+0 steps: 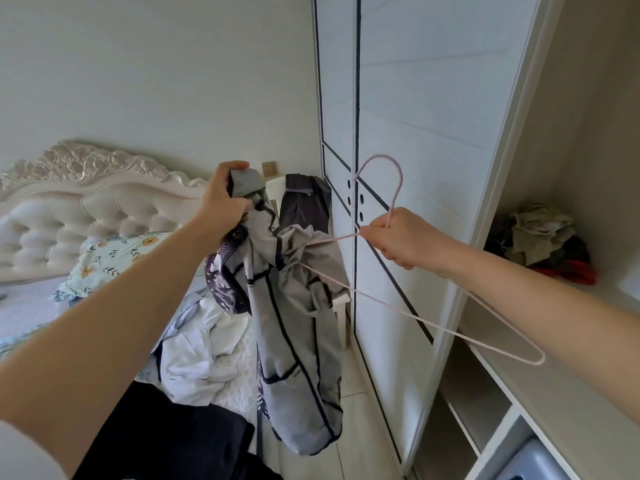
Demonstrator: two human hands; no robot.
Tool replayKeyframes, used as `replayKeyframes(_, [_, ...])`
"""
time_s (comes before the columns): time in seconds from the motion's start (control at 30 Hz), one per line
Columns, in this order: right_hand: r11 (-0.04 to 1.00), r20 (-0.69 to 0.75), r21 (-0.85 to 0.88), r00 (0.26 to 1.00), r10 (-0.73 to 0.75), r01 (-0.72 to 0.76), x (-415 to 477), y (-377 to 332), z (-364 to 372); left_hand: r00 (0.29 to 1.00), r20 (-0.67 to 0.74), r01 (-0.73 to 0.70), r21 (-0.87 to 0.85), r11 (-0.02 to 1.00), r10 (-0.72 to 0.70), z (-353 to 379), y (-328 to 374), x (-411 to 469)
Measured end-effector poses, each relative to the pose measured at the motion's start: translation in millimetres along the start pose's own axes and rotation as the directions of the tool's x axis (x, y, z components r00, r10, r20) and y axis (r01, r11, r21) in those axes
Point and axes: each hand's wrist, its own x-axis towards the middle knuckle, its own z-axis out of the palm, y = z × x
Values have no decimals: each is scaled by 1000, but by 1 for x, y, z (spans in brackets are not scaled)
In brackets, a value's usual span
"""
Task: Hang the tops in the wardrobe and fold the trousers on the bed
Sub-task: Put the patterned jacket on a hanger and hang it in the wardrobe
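Grey woven top point(294, 341), dark piping, soft and crumpled, hangs in mid-air beside the white wardrobe point(415, 98). Left hand point(221, 199): fingers clenched round its upper end. Right hand point(405, 237): fingers clamped on thin pink wire hanger point(400, 176) at the hook's base; one hanger arm runs into the fabric. Open shelf point(554, 410) holds a rumpled clothes heap point(543, 233). Pale garments point(201, 348) lie on the tufted bed point(104, 202).

Plain pale wall point(156, 81); cream tufted headboard point(69, 216) with carved crest against it; white dark-lined wardrobe door point(415, 116) at right; pale floor point(350, 377).
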Motion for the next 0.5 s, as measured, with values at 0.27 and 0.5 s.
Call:
replayKeyframes(0.27, [991,187,131,982,-8,-17,0,-8,15,991,131,-1,-124,992,18,26,12,-16])
replayKeyframes(0.5, [985,300,167,954,-9,-44,-2,-5,6,986,166,14,-75,997,-1,19,16,-27])
